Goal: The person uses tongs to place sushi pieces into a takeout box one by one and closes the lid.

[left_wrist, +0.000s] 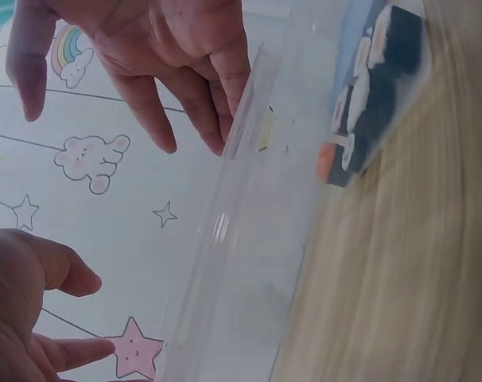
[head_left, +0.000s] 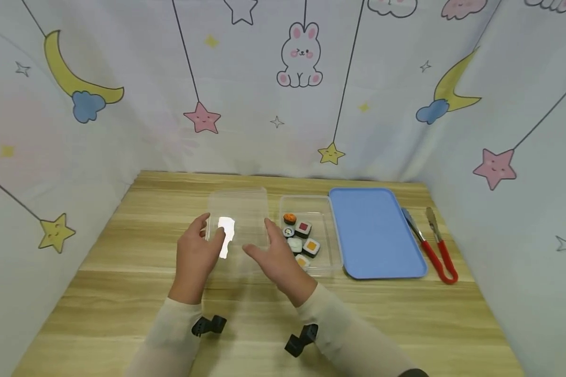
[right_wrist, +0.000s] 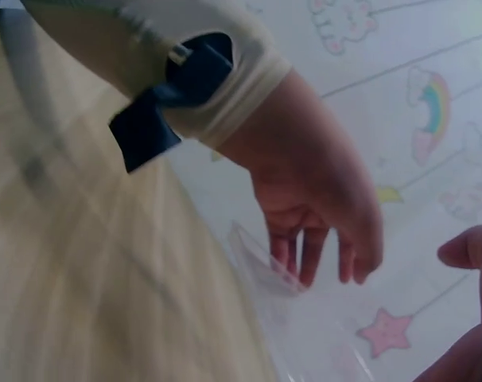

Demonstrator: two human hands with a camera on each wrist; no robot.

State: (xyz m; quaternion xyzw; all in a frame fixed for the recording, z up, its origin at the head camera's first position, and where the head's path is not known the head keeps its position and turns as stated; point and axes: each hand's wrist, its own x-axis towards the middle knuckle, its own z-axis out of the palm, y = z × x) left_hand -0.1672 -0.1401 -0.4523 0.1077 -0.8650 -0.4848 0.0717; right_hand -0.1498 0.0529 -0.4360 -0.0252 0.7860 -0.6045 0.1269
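Note:
A clear plastic lid (head_left: pixel 245 204) with a bright glare patch lies left of centre in the head view, between my two hands. At its left side is my left hand (head_left: pixel 192 259), fingers loosely bent and thumb apart. My right hand (head_left: pixel 283 262) is at the right side, fingers spread and thumb pointing inward. In the left wrist view, the right hand's fingertips (left_wrist: pixel 225 127) are right at the rim of the clear plastic. The right wrist view shows the left hand (right_wrist: pixel 320 183) with fingertips overlapping a clear corner. Beside the right hand stands a clear container (head_left: pixel 337 251) holding several sushi pieces (head_left: pixel 303 228).
A blue tray (head_left: pixel 377 230) lies right of the container. Further right, metal tongs with red handles (head_left: pixel 445 262) rest spread on the wooden table (head_left: pixel 99 293). A patterned curtain (head_left: pixel 264 141) rises behind and along both sides.

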